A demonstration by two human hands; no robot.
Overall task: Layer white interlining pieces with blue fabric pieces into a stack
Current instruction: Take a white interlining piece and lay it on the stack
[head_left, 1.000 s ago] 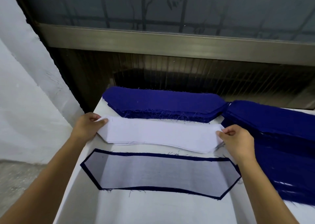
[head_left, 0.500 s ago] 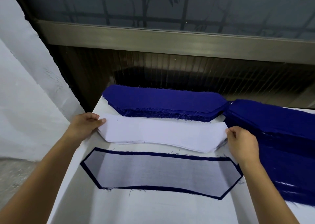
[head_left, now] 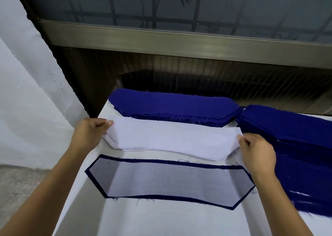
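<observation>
- Two bare forearms come in from the bottom corners of the frame and reach up toward its middle, over a white table (head_left: 161, 221).
- Nearest on the table, in the lower middle, lies the layered stack (head_left: 170, 182): a long six-sided sheet of sheer white interlining laid flat on a blue fabric piece of the same outline, with the blue showing as a narrow border all round.
- Just above it in the frame, apart from it, sits the pile of white interlining pieces (head_left: 172, 138), long and pointed at both ends, its near edges slightly fanned.
- The left hand (head_left: 88, 135) pinches the left tip of the top interlining sheet, thumb on top and fingers curled below; that end stands a little off the pile.
- The right hand (head_left: 256, 153) pinches the right tip of the same sheet between thumb and curled fingers.
- Farther back, along the table's far edge, rests a thick stack of blue fabric pieces (head_left: 172, 108) with frayed threads along its near side.
- A second blue pile (head_left: 296, 146) spreads down the right side of the frame and touches the first at its right tip.
- Beyond the table runs a dull metal rail (head_left: 179, 41) under frosted glass (head_left: 179, 5).
- A white wall (head_left: 27, 92) fills the left of the frame.
</observation>
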